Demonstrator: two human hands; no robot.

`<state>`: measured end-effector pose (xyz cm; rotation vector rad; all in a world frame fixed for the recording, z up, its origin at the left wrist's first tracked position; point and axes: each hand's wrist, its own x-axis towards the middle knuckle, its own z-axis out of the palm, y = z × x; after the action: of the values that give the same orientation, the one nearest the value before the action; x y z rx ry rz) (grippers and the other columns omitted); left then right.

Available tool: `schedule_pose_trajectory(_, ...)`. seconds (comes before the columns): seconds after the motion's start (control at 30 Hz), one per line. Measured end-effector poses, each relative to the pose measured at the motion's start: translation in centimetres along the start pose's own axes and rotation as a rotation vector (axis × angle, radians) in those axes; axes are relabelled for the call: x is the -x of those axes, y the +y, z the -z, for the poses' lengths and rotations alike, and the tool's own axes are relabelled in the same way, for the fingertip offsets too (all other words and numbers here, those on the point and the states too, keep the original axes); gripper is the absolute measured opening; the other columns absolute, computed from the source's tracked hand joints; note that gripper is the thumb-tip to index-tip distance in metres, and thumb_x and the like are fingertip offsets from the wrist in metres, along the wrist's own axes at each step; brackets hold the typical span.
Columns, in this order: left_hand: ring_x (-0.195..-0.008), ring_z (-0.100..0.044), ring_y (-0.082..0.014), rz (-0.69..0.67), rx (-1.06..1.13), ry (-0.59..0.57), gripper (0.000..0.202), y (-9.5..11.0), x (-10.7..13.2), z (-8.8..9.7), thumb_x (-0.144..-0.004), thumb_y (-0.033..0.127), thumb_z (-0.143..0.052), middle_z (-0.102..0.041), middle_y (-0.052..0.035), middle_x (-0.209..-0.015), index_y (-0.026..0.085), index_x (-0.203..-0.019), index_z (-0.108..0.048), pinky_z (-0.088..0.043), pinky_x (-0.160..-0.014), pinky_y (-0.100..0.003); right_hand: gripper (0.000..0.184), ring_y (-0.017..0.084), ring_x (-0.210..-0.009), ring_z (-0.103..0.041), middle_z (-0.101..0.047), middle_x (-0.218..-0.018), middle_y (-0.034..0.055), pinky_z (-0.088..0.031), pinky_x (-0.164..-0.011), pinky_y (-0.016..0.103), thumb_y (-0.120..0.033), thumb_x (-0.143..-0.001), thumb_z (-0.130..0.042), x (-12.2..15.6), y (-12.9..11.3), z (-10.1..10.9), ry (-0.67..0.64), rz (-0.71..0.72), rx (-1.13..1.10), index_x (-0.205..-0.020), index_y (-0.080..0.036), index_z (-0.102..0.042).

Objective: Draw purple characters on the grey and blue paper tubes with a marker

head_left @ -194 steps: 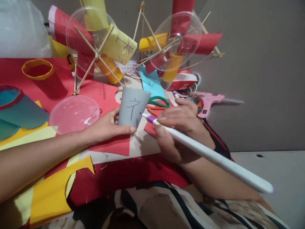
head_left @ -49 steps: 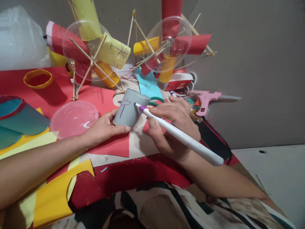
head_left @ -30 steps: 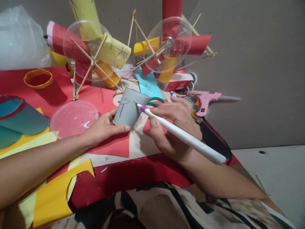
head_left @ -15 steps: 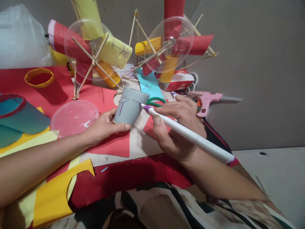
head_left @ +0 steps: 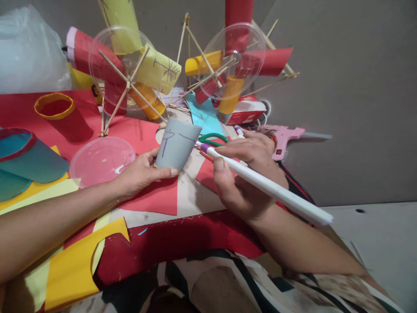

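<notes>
My left hand (head_left: pixel 140 173) grips a small grey paper cup (head_left: pixel 177 144) near its base and holds it tilted over the table. Purple lines are drawn on the cup's side. My right hand (head_left: pixel 244 174) pinches a long white marker (head_left: pixel 263 184) with a purple tip. That tip sits just right of the cup's rim, close to the fresh purple line; whether it touches I cannot tell.
Two stick-and-paper-roll wheels with clear plastic lids (head_left: pixel 125 65) (head_left: pixel 233 56) stand behind the cup. A clear lid (head_left: pixel 101 160), a red-and-yellow paper ring (head_left: pixel 55 106), green-handled scissors (head_left: pixel 213 139), a pink glue gun (head_left: pixel 286 134) and coloured paper sheets (head_left: pixel 81 256) lie around.
The marker tip has drawn a purple line across the cup's upper side and moved off to the right of the rim. My left hand has turned the cup slightly more upright.
</notes>
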<state>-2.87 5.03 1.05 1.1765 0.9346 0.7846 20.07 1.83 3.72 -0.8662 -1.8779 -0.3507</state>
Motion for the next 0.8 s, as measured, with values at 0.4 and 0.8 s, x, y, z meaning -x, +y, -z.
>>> schedule_pose_trajectory(0.4,-0.120,-0.073,-0.0296,0.011,0.036,-0.023,0.067,0.2,0.1,-0.2,-0.066,0.041,-0.102,-0.081,-0.0089,-0.129,0.019,-0.123,-0.074,-0.058,-0.104,-0.039,0.018,0.019,-0.083,-0.080,-0.081,-0.085,-0.0037,-0.054,-0.104,0.045,-0.014,-0.091,-0.065,-0.3,-1.0,-0.1,-0.053,0.042,0.014,-0.103,-0.027,-0.068)
schedule_pose_trajectory(0.8,-0.125,-0.073,-0.0344,0.018,-0.001,-0.018,0.068,0.6,0.3,-0.4,-0.067,0.044,-0.101,-0.083,-0.0106,-0.125,0.019,-0.123,-0.073,-0.059,-0.107,-0.044,0.015,0.020,-0.083,-0.081,-0.082,-0.085,-0.0038,-0.055,-0.104,0.044,-0.016,-0.093,-0.068,-0.3,-1.0,-0.6,-0.042,0.066,0.021,-0.104,-0.027,-0.070)
